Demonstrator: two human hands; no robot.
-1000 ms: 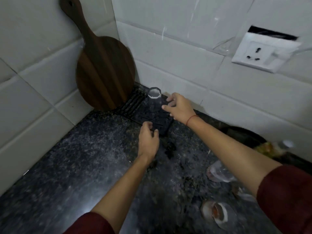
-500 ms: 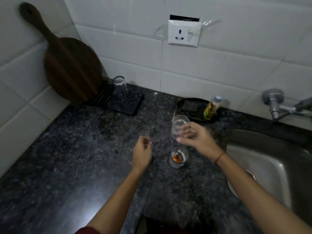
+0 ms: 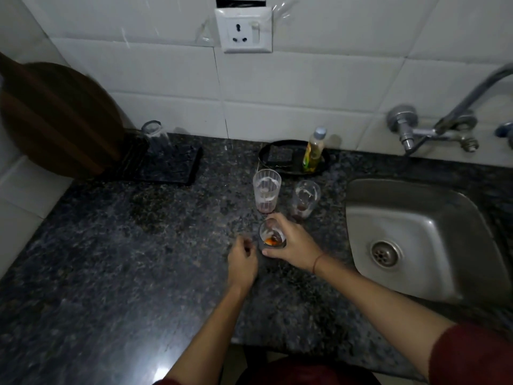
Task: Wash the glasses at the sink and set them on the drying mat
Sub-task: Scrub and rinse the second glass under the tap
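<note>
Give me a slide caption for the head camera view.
Right hand grips a dirty glass beside the sink.

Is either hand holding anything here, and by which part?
The right hand grips the small glass with orange residue around its side wall; the left hand holds nothing.

Three clear dirty glasses clustered upright on the dark granite left of the sink [image 3: 422, 234]: short glass [image 3: 271, 238] nearest, orange residue at its bottom, gripped around its rim; tall ribbed glass [image 3: 266, 190] just behind, milky film inside; rounded glass [image 3: 305, 200] beside that, dark dregs at its base. Fourth glass [image 3: 155, 137] inverted on the black drying mat [image 3: 177, 165] at the back left, well apart from the others.
</note>
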